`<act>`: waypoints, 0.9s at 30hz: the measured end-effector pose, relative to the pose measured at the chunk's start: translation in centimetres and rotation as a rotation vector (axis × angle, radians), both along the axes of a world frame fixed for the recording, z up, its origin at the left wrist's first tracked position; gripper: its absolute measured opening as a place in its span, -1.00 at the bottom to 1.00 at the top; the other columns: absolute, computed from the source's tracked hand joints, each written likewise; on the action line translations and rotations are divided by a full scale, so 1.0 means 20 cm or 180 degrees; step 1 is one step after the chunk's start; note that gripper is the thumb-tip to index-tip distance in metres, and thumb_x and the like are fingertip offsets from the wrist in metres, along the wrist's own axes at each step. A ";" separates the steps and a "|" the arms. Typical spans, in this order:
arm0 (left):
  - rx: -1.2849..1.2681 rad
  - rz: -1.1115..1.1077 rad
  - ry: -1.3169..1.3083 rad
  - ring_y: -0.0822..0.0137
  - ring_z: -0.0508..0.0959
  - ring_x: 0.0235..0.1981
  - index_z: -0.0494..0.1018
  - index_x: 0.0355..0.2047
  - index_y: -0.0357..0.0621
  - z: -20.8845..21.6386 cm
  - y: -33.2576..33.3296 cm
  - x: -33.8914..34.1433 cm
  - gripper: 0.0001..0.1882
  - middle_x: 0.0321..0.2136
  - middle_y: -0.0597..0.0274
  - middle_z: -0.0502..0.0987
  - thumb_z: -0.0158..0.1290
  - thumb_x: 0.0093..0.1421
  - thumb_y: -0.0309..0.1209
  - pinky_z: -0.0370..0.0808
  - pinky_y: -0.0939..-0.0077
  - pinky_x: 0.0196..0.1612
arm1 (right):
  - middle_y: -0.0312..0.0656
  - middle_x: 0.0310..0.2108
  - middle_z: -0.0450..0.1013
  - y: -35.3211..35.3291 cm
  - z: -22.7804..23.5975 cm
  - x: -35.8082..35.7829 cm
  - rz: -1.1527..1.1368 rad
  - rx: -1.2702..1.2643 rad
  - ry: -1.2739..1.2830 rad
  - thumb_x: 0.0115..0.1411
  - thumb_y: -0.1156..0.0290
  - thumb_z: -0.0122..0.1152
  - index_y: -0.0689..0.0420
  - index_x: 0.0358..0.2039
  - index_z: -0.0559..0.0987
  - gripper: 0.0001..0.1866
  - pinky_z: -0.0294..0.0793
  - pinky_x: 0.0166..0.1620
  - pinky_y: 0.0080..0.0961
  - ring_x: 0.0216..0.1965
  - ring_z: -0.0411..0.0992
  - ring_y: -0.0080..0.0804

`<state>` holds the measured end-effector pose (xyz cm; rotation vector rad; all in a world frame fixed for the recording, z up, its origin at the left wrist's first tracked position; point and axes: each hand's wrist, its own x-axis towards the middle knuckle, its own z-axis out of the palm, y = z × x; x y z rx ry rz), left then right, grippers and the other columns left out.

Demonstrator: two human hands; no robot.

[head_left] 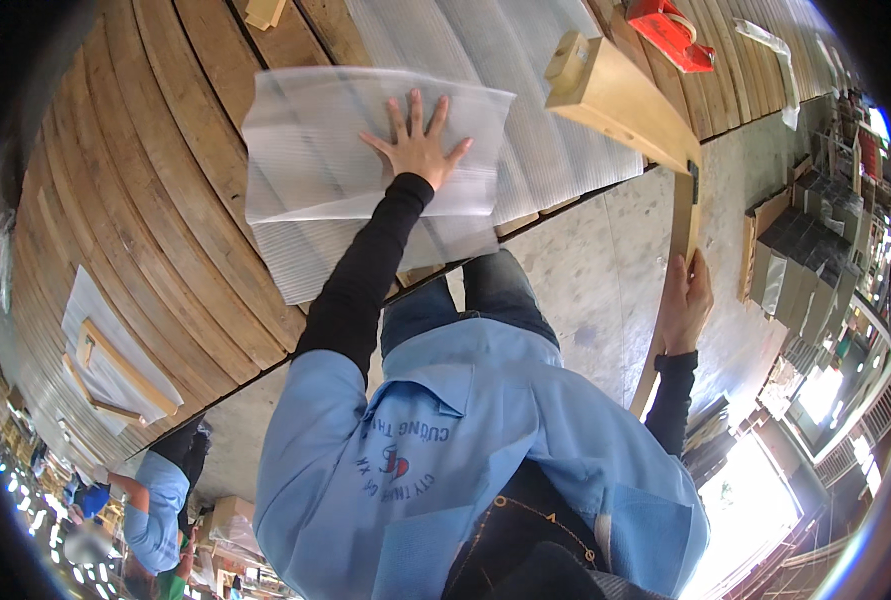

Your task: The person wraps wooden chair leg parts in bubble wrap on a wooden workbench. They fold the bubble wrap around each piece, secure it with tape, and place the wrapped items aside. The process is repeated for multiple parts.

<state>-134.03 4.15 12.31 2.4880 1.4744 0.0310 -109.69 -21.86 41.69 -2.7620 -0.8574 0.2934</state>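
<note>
My left hand point(421, 145) lies flat with its fingers spread on a folded sheet of white foam wrap point(305, 140), near the edge of the slatted wooden table point(155, 190). To the right, my right hand point(692, 300) is wrapped round the lower bar of an angled wooden furniture part point(625, 105). Its thicker bar reaches over the table's edge, and a dark piece shows at the joint between the two bars. Under and beyond the folded sheet, more foam wrap point(565, 150) covers the slats.
A red tape dispenser point(673, 35) sits at the far right of the table, near a crumpled clear plastic strip point(770, 60). At left, a wooden frame point(130, 370) lies on foam. A co-worker point(155, 500) stands at lower left. Stacked boxes point(805, 240) stand on the right.
</note>
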 end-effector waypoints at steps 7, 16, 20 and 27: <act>0.0527 -0.0088 -0.0171 -0.20 -0.19 0.53 -0.09 0.49 0.70 -0.12 0.59 0.24 -0.11 0.55 0.16 -0.18 -0.11 0.21 0.45 -0.33 -0.99 0.12 | 0.05 -0.21 0.52 0.06 -0.04 0.11 0.0250 -0.0074 0.0406 0.40 0.17 0.14 0.33 0.16 0.48 -0.49 0.49 -0.12 -0.33 -0.20 0.51 -0.14; 0.0352 0.0281 -0.0646 -0.24 -0.16 0.52 0.10 0.48 0.48 0.00 0.02 0.02 -0.18 0.54 0.03 -0.10 -0.04 0.26 0.32 -0.45 -0.96 0.10 | 0.05 -0.13 0.52 0.19 -0.16 0.49 0.0592 0.0021 0.0636 0.40 0.19 0.12 0.35 0.16 0.48 -0.50 0.50 -0.09 -0.30 -0.17 0.54 -0.09; -0.0079 0.0967 0.0037 -0.25 -0.22 0.53 0.10 0.48 0.55 0.01 -0.46 -0.06 -0.30 0.54 0.02 -0.15 -0.09 0.36 0.20 -0.49 -0.92 0.13 | 0.09 -0.13 0.53 0.27 -0.20 0.57 0.0572 0.0155 0.0999 0.40 0.18 0.12 0.34 0.15 0.49 -0.50 0.51 -0.08 -0.28 -0.12 0.55 -0.04; -0.0624 0.0928 0.0225 -0.25 -0.30 0.53 -0.06 0.53 0.07 0.25 -0.80 0.17 -0.19 0.55 -0.02 -0.26 -0.21 0.42 0.17 -0.49 -0.88 0.14 | 0.15 -0.18 0.53 0.36 -0.32 0.65 0.1010 0.0097 0.0886 0.42 0.10 0.08 0.31 0.07 0.53 -0.51 0.49 -0.12 -0.22 -0.20 0.53 0.08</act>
